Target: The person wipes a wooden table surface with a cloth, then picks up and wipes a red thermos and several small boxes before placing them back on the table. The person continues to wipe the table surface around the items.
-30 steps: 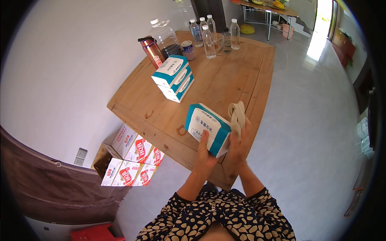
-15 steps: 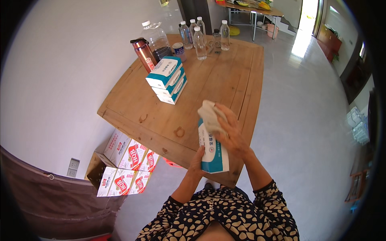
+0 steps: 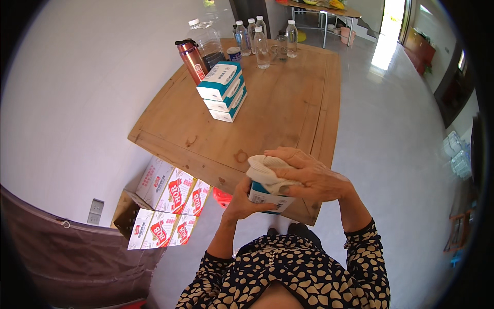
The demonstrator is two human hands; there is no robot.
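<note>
Near the front edge of the wooden table [image 3: 278,108], my left hand [image 3: 241,201] grips a white and teal tissue box [image 3: 268,200] by its end, thumb along the near side. Bunched in my right hand [image 3: 316,177] is a cream ribbed cloth [image 3: 263,171], which lies against the top of that box and covers much of it. The box's far part is hidden under the cloth and fingers. Farther left on the table, several matching tissue boxes [image 3: 222,82] stand in a neat stack.
Behind the stack are a copper-coloured flask [image 3: 192,62], a large clear jug [image 3: 206,41], a small cup [image 3: 234,53] and several clear bottles [image 3: 261,49]. Printed cartons [image 3: 172,201] sit on the floor at left, beside the wall. A second table [image 3: 329,10] stands far back.
The tissue box has turned so its end faces me more. My right hand and the cloth have come down nearer, pressing over its top. The view has shifted slightly.
</note>
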